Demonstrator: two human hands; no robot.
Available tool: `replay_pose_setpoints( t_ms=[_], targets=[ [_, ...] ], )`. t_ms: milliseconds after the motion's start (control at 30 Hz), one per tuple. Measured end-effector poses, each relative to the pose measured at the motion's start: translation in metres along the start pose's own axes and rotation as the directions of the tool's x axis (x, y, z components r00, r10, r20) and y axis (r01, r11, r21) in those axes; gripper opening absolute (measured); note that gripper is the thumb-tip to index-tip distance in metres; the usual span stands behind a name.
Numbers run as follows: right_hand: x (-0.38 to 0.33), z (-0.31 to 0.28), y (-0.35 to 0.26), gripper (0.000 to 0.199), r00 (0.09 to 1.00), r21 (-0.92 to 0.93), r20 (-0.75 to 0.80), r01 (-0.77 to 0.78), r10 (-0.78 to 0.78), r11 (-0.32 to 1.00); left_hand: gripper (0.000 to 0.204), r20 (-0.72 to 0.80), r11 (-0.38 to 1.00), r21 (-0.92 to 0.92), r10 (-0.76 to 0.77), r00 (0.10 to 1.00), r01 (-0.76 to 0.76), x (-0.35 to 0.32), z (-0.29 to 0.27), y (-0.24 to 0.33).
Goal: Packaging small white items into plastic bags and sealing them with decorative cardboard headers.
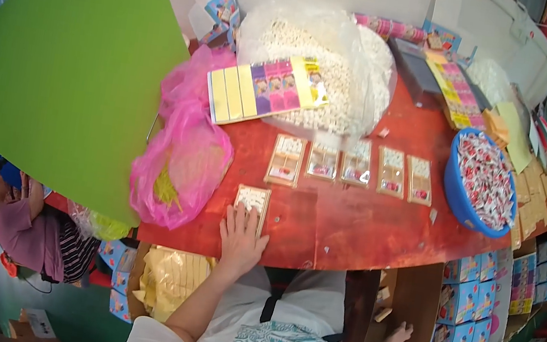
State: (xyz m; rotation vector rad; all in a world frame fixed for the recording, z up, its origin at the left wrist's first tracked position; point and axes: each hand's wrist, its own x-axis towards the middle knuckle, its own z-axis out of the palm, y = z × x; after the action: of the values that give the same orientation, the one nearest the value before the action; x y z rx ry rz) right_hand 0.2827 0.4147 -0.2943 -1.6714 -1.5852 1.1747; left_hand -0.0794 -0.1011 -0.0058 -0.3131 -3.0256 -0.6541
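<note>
My left hand (242, 238) lies with its fingers spread over the near end of a small shallow tray (253, 198) on the red table. White pieces show in the tray's far part; my fingers hide the rest. Low on the right, my right hand (399, 335) is at an open cardboard box (418, 310), fingers apart, with nothing visible in them. Small tan pieces (382, 315) are in the box beside it. Beyond my left hand stands a row of several similar divided trays (356, 162), with white pieces at one end and pink-red packets at the other.
A blue basin (454, 185) of small red-and-white packets stands at the table's right. White pieces fill a clear plastic bag (365, 65) at the back, with printed label sheets (232, 95) on it. A pink bag (187, 138) lies left, beside a green panel (71, 66). Another person (28, 227) sits far left.
</note>
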Motion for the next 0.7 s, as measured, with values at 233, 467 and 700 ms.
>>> replay_pose_setpoints(
  t_ms=[233,467,700],
  targets=[
    [-0.179,0.110,-0.351,0.039,0.500,0.031,0.057,0.864,-0.864,0.502,0.075,0.067,0.989,-0.145,-0.008,0.998,0.018,-0.010,0.006,0.022],
    [-0.287,0.248,-0.474,0.026,-0.035,0.499,0.377,0.849,-0.926,0.171,0.053,-0.103,0.834,-0.550,-0.012,0.995,-0.047,0.022,-0.013,0.005],
    [-0.361,0.347,-0.514,0.019,-0.240,0.642,0.489,0.750,-0.839,0.159,0.040,0.165,-0.200,-0.975,-0.352,0.921,0.098,0.171,-0.032,-0.037]
  ],
)
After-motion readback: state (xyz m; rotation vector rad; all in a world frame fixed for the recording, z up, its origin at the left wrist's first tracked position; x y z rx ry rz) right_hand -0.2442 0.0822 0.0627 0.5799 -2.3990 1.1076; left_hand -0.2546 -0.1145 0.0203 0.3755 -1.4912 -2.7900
